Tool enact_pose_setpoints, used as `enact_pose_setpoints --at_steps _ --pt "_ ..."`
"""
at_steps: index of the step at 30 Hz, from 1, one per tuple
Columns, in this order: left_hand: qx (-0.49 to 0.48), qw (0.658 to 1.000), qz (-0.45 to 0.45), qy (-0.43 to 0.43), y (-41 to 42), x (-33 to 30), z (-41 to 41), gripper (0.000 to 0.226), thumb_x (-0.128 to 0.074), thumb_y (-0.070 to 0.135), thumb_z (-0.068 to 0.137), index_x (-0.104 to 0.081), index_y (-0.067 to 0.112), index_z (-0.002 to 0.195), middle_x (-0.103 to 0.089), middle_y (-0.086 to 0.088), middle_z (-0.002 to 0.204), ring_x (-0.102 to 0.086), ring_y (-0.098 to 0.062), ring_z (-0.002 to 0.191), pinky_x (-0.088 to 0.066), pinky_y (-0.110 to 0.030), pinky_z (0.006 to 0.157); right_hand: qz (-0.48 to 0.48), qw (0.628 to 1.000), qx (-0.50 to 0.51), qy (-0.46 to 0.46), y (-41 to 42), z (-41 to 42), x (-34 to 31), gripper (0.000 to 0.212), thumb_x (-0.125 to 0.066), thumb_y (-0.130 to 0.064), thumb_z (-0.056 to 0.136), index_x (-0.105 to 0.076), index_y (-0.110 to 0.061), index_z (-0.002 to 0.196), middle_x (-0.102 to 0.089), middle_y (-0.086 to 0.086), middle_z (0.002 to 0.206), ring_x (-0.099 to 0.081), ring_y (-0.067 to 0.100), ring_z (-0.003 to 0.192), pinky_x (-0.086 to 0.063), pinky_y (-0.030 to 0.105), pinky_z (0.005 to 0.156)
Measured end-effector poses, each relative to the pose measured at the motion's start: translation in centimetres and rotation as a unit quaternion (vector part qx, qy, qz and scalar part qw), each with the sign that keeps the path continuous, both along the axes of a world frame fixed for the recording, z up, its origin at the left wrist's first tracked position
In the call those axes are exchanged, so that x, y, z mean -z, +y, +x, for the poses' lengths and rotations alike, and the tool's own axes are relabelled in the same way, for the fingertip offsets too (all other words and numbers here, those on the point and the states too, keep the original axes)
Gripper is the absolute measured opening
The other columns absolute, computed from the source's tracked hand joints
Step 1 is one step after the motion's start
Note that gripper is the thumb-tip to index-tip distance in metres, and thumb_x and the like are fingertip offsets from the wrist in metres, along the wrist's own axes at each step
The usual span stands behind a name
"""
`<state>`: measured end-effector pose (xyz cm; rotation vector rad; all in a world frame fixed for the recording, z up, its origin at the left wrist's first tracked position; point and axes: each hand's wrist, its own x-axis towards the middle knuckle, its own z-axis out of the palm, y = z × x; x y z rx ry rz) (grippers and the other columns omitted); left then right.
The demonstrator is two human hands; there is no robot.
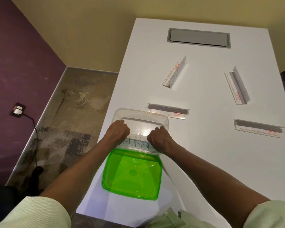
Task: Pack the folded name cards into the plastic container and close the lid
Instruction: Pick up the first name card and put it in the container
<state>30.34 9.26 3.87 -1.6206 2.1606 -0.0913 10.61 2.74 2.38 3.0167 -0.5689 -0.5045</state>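
A clear plastic container (141,115) stands on the white table (204,153) at its left edge. My left hand (118,131) and my right hand (159,137) reach into it, each gripping an end of a folded name card (137,141) with large blue letters. The green lid (132,174) lies flat on the table just in front of the container. Several more folded name cards lie spread on the table: one (174,73) at the middle, one (238,85) to the right, one (169,111) right behind the container, one (258,128) at the near right.
A grey cable hatch (198,37) is set into the table's far end. Left of the table is patterned carpet (69,112), with a floor socket (17,110) and a black cable. A purple wall stands at the far left.
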Motion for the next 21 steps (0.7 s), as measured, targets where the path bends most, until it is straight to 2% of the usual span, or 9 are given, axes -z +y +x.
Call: enact_pose_setpoints --at_steps 2,4,7,10,14,18,21 --pt "-0.011 1.0 0.027 -0.012 0.0 0.0 -0.3 0.024 -0.08 -0.004 0.049 -0.067 0.016 0.053 -0.061 -0.001 0.051 -0.06 -0.018 0.054 -0.042 -0.021 0.052 0.004 1.0 0.004 -0.003 0.1 -0.1 -0.2 0.03 -0.032 0.003 0.093 -0.057 -0.008 0.106 -0.063 0.009 0.097 -0.058 0.028 0.091 -0.04 0.036 0.08" --pt "-0.04 0.997 0.058 -0.023 0.1 0.4 -0.4 0.021 -0.068 -0.003 0.071 -0.071 0.016 0.078 -0.069 -0.003 0.075 -0.064 -0.02 0.08 -0.042 -0.025 0.066 -0.026 1.0 -0.001 -0.016 0.2 -0.3 -0.2 0.029 -0.037 0.001 0.092 -0.06 -0.011 0.103 -0.065 0.006 0.092 -0.06 0.026 0.086 -0.042 0.034 0.076" --pt "-0.081 0.993 0.078 -0.041 0.0 0.9 -0.6 0.027 -0.053 -0.005 0.085 -0.064 0.011 0.103 -0.067 -0.008 0.101 -0.057 -0.027 0.104 -0.039 -0.031 0.08 -0.004 1.0 0.014 0.001 0.2 -0.1 0.0 0.027 -0.037 0.002 0.091 -0.059 -0.008 0.103 -0.065 0.01 0.094 -0.06 0.028 0.088 -0.042 0.036 0.078" --pt "-0.11 0.99 0.076 -0.046 0.0 0.5 -1.2 0.027 -0.053 -0.004 0.087 -0.062 0.011 0.108 -0.065 -0.009 0.107 -0.058 -0.026 0.104 -0.043 -0.032 0.084 0.044 0.997 0.056 0.007 -0.2 0.5 -0.6 0.023 -0.041 0.0 0.09 -0.062 -0.006 0.095 -0.068 0.013 0.095 -0.064 0.032 0.09 -0.043 0.036 0.077" --pt "-0.134 0.986 0.084 -0.044 -0.7 -1.1 -2.2 0.026 -0.059 0.0 0.086 -0.064 0.011 0.108 -0.066 -0.009 0.107 -0.062 -0.026 0.101 -0.049 -0.033 0.08 0.087 0.992 0.087 -0.002 -0.6 1.1 -1.9 0.016 -0.052 -0.005 0.086 -0.067 -0.004 0.091 -0.07 0.016 0.096 -0.067 0.035 0.089 -0.049 0.036 0.076" --pt "-0.194 0.98 0.04 0.009 -1.8 -2.9 -3.4 0.023 -0.058 -0.001 0.084 -0.068 0.012 0.1 -0.068 -0.008 0.097 -0.066 -0.028 0.09 -0.049 -0.033 0.068 0.084 0.988 0.103 -0.072 -1.1 0.7 -3.9 0.011 -0.058 -0.01 0.082 -0.065 -0.004 0.087 -0.069 0.017 0.09 -0.066 0.036 0.082 -0.046 0.033 0.066" --pt "-0.218 0.975 -0.025 0.04 -2.5 -4.5 -4.7 0.014 -0.059 0.006 0.085 -0.068 0.013 0.093 -0.069 -0.008 0.092 -0.067 -0.028 0.083 -0.046 -0.031 0.062 0.06 0.982 0.123 -0.133 -1.5 -0.7 -5.3 0.012 -0.058 -0.014 0.082 -0.062 -0.003 0.081 -0.067 0.019 0.083 -0.064 0.038 0.075 -0.039 0.032 0.059"
